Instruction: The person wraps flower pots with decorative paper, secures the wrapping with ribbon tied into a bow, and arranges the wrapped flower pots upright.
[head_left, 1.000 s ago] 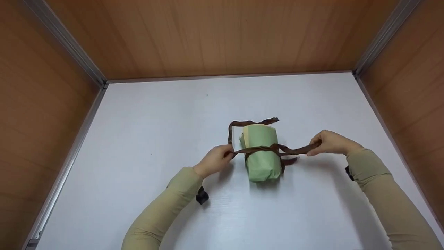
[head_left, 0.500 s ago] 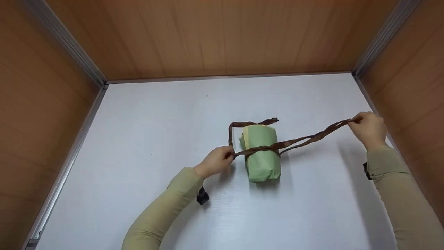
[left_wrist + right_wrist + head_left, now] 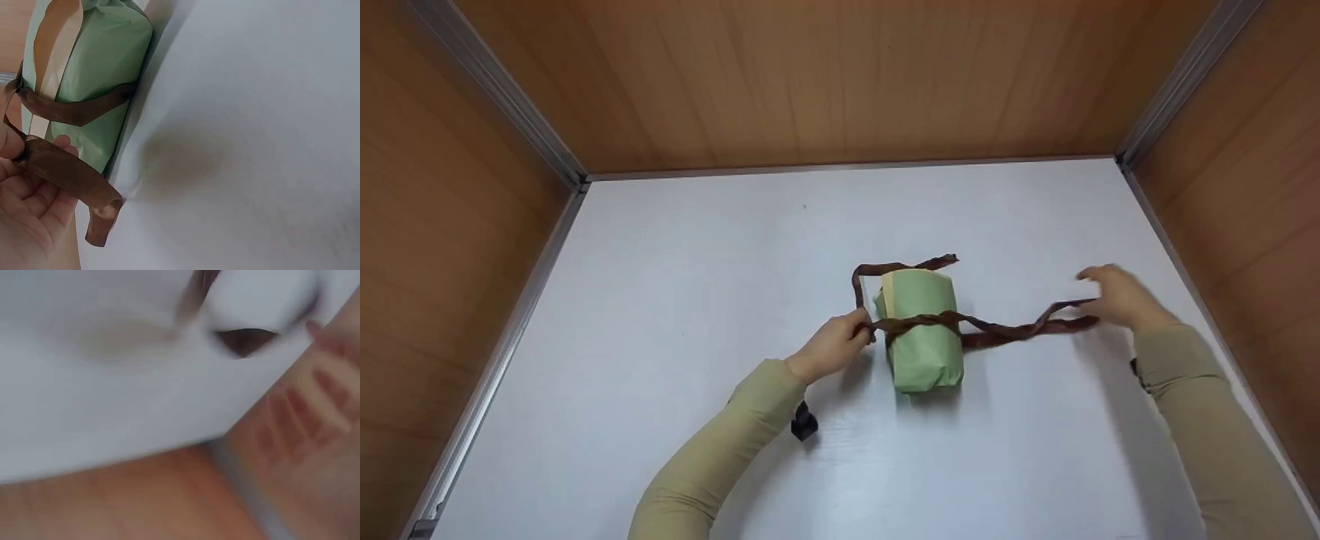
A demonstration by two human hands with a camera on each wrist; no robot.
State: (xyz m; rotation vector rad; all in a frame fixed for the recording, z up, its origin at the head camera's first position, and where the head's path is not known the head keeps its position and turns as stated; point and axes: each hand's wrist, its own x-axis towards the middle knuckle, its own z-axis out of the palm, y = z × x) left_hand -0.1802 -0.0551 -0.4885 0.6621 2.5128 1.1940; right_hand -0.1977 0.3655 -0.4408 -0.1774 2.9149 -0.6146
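A green paper-wrapped parcel (image 3: 921, 352) lies on the white table, a brown ribbon (image 3: 997, 330) wound round its middle. My left hand (image 3: 831, 345) is at the parcel's left side and pinches the ribbon between thumb and fingers. In the left wrist view, a short ribbon tail (image 3: 104, 225) hangs past those fingers, and the parcel's cream paper edge (image 3: 56, 45) shows. Out to the right, my right hand (image 3: 1125, 300) has its fingers spread, with the ribbon's loose right-hand length ending right at it. That hand (image 3: 315, 410) is blurred in the right wrist view, the ribbon (image 3: 244, 342) beside its fingertips.
Another length of ribbon (image 3: 885, 268) bends round behind the parcel's far left corner. Wood-grain panels (image 3: 840, 82) with metal edging enclose the white table (image 3: 697, 255) at the back and both sides.
My right hand pulled the ribbon taut far out to the right, then came back a little with its fingers opened, and the ribbon has gone slack. The left hand has barely moved.
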